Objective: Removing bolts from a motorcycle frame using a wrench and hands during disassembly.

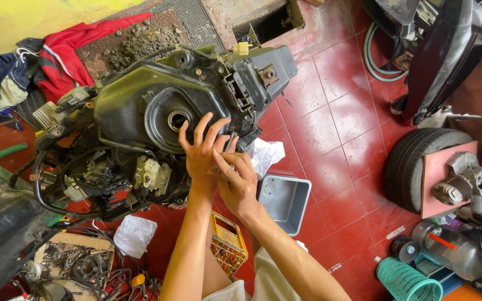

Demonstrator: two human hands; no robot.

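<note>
Stripped, panels off: big black plastic scooter body [140, 106]. Left hand [201, 151] spread flat on it; right hand [235, 179] just beside, pinching something small, hard to tell what.

Colours on the workshop floor
Black tank housing [157, 106]; red floor tiles [336, 128]; grey tub [283, 198]; yellow crate [227, 245]; teal basket [405, 280]; red-and-blue cloth [40, 61].

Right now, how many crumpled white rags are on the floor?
2: one white rag lower left under the scooter frame, one beside the grey tub. Others may be hidden.
</note>
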